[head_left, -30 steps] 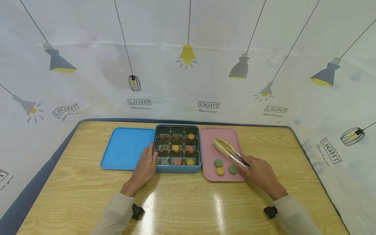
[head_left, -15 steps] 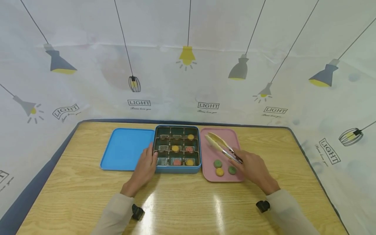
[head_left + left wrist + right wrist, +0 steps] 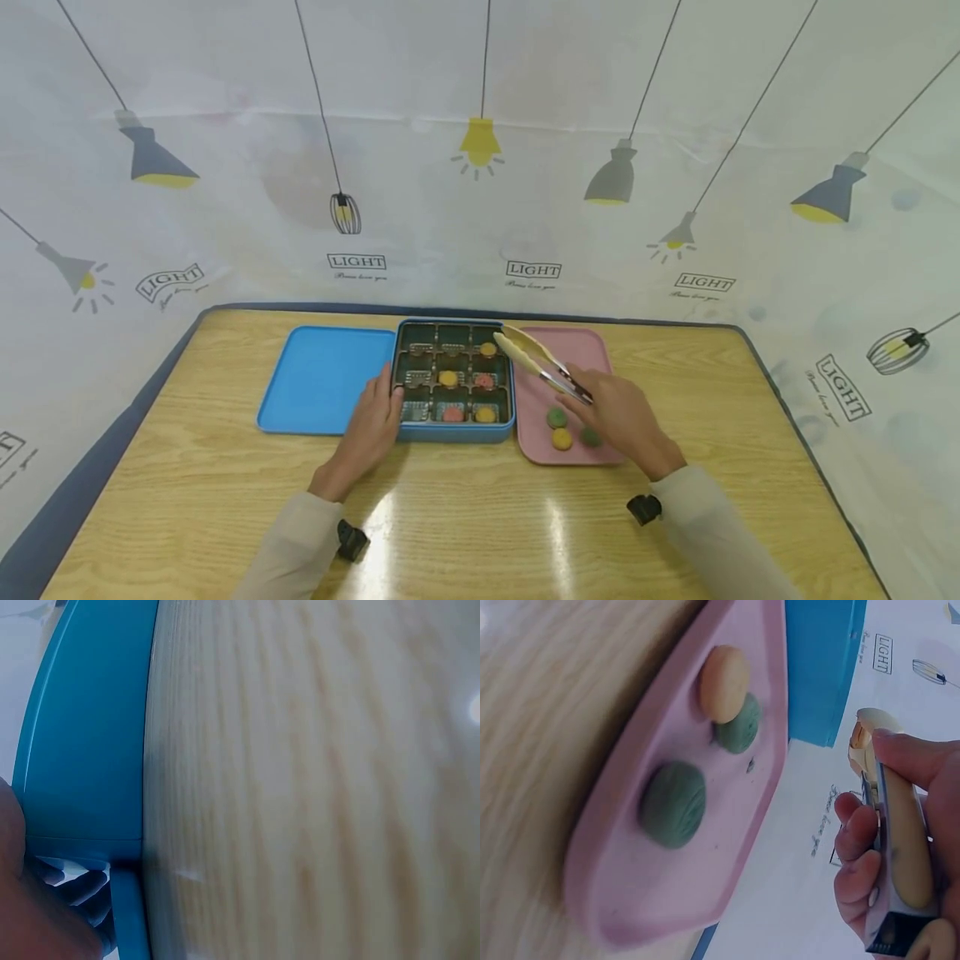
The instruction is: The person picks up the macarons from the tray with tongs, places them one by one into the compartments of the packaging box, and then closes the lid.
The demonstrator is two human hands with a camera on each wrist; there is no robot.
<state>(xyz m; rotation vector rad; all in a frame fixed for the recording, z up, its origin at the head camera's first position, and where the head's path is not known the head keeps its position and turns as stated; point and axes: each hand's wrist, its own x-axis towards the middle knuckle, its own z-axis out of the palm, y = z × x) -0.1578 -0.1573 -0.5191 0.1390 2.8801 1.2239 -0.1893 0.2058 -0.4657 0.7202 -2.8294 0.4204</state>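
My right hand (image 3: 618, 414) grips metal tongs (image 3: 551, 375) with cream tips. The tips overlap the back right compartment of a blue box (image 3: 457, 433), close by an orange cookie (image 3: 488, 349); I cannot tell whether they hold anything. In the right wrist view the thumb and fingers wrap round the tongs (image 3: 904, 840). My left hand (image 3: 371, 421) holds the box's left side, thumb at the rim. Its fingers (image 3: 86, 889) show past the box corner in the left wrist view. Other compartments hold orange and pink cookies, such as a pink cookie (image 3: 453, 413) in the front middle one.
A pink tray (image 3: 536, 442) stands right against the box. On it lie an orange cookie (image 3: 724, 684) and two green cookies, one green cookie (image 3: 673, 804) nearer the tray's end. A flat blue lid (image 3: 322, 375) lies left of the box. A printed curtain (image 3: 420, 167) hangs behind.
The right hand with the tongs has moved left, from above the pink tray to the back right corner of the blue box. The left hand and box have stayed put.
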